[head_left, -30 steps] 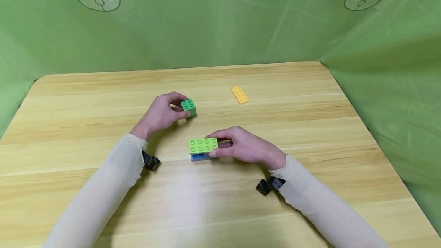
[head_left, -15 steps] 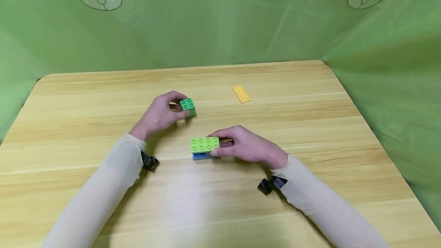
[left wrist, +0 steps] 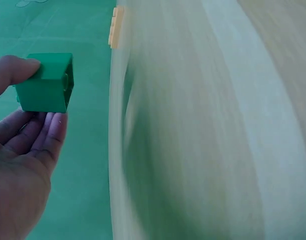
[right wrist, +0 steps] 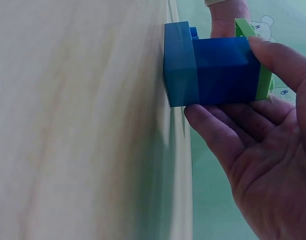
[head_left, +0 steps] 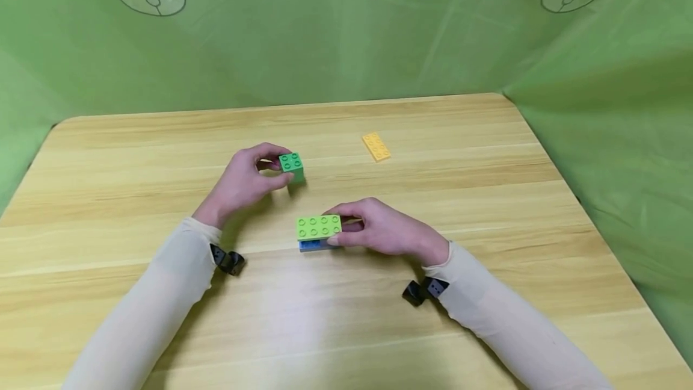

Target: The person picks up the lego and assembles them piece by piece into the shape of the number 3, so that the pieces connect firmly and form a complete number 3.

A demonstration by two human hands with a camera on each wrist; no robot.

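Observation:
In the head view my left hand (head_left: 243,179) pinches a green two-by-two toy brick (head_left: 293,167) between thumb and fingers. The left wrist view shows this green brick (left wrist: 45,82) raised off the table, its hollow underside facing the tabletop. My right hand (head_left: 387,227) grips a small stack near the table's middle, thumb on the near side and fingers behind. On top of the stack is a lime-green plate (head_left: 318,227) with studs up. Beneath it, in the right wrist view, a dark blue brick (right wrist: 226,70) sits on a lighter blue brick (right wrist: 180,64), and the plate overhangs.
A flat yellow-orange studded plate (head_left: 376,147) lies on the wooden table (head_left: 460,185), beyond both hands. Green cloth (head_left: 271,59) hangs behind the far edge and along the sides. A small black wrist device (head_left: 227,259) sits at each sleeve cuff.
My left hand has shifted slightly left with the green brick, away from the stack. My right hand and the stack stay in place; the head view drifts a little.

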